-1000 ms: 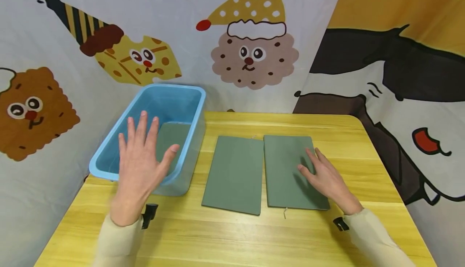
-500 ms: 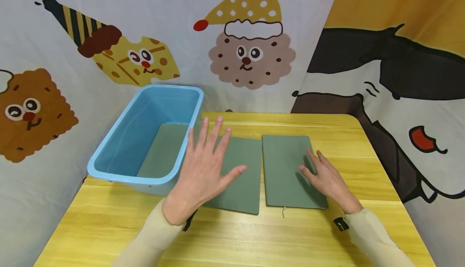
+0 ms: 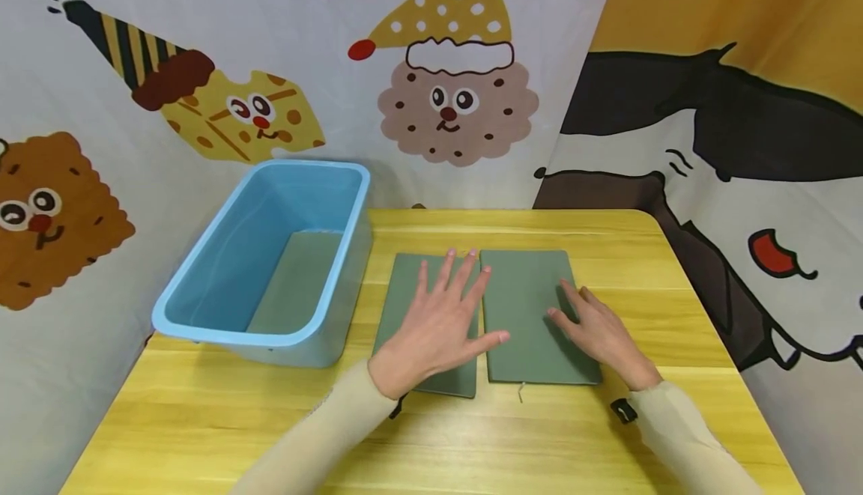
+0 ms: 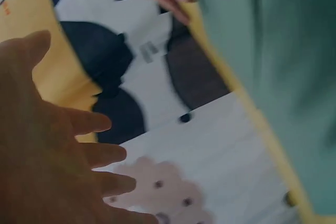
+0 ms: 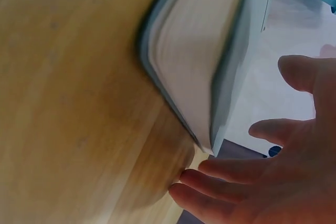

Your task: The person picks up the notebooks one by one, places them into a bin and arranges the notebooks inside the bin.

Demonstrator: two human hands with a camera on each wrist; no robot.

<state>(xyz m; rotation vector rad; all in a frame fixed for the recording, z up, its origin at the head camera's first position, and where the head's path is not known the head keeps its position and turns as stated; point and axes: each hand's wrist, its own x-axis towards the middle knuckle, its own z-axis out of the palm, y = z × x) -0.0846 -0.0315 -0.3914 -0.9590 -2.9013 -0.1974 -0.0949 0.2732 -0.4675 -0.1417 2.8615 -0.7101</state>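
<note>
Two grey-green hardcover notebooks lie side by side on the table. My left hand [image 3: 441,330] is spread palm down over the left notebook [image 3: 401,296], hiding much of its cover. Its fingers are straight and hold nothing, as the left wrist view also shows. My right hand [image 3: 600,334] is over the outer edge of the right notebook [image 3: 515,308], with relaxed fingers and nothing gripped. In the right wrist view a notebook's thick page block [image 5: 184,40] shows close to the fingers. A ribbon end [image 3: 521,392] pokes out below the right notebook.
A blue plastic basin [image 3: 263,340] stands on the table's left side, with a flat grey-green rectangle [image 3: 297,281] at its bottom. The wooden table [image 3: 431,442] backs onto a cloth [image 3: 270,53] printed with cartoon figures.
My left hand has moved right, from over the basin to over the left notebook. The right hand stays by the right notebook. The head view has shifted slightly.
</note>
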